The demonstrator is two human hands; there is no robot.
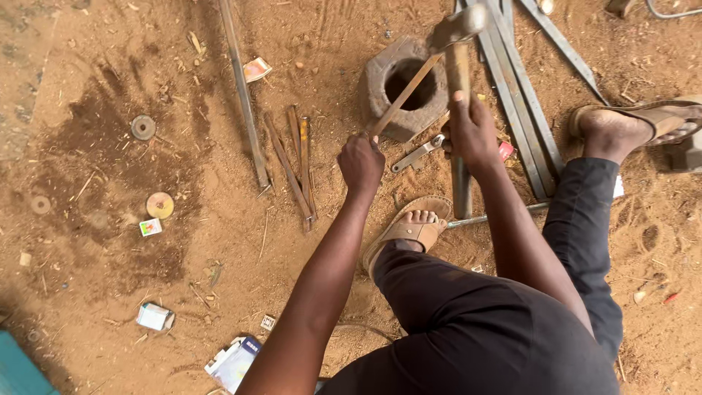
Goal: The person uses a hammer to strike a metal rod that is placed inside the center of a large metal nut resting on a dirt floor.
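Observation:
My left hand (360,162) grips the wooden handle of a hammer (409,88), whose metal head (458,26) is raised near the top of the view. My right hand (472,132) holds an upright metal bar (458,73) just below the hammer head; the bar runs down past my sandalled left foot (409,228). Behind both hands a heavy round metal block with a hole (402,84) sits on the sandy ground. A small spanner (418,153) lies between my hands.
Long steel bars (523,102) lie to the right, a thin angle bar (245,95) and several rusty rods (296,164) to the left. Discs (143,127) and small cartons (154,317) are scattered on the dirt. My right foot (629,126) rests at far right.

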